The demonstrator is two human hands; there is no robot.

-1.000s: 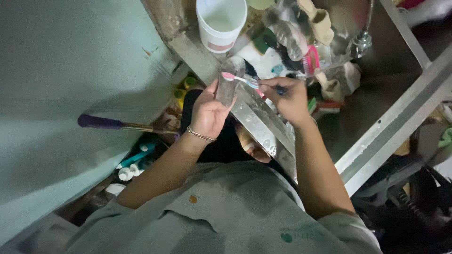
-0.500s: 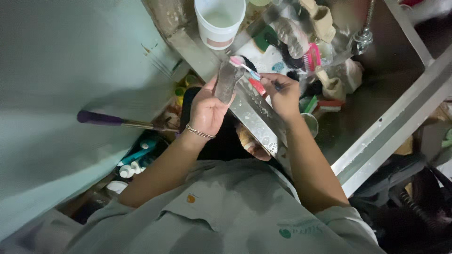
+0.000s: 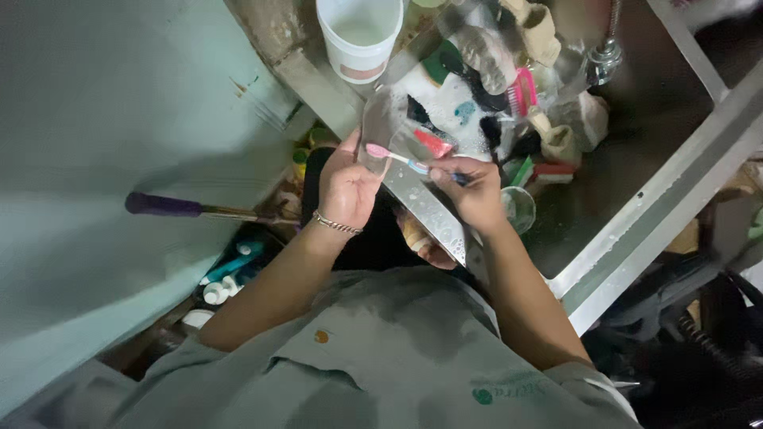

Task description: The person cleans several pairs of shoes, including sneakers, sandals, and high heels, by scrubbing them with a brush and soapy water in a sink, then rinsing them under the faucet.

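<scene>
My left hand (image 3: 347,189) grips a clear drinking glass (image 3: 386,127) and holds it tilted over the metal sink rim (image 3: 429,210). My right hand (image 3: 473,191) holds a toothbrush (image 3: 397,156) with a pink head and a blue-and-white handle. The brush head lies against the glass near my left thumb. A thin bracelet sits on my left wrist. Both hands are above the near left corner of the sink.
A white bucket (image 3: 359,36) stands at the sink's far corner. Soapy cloths, a pink brush (image 3: 524,89), a green sponge and a small glass (image 3: 518,208) lie in the steel sink. A tap (image 3: 606,49) is at the back. Bottles (image 3: 230,270) and a purple-handled tool (image 3: 179,208) sit on the left below.
The toothbrush head moved from the top of the glass down toward my left thumb. The glass turned, its wide mouth now facing up, and my right hand dropped lower.
</scene>
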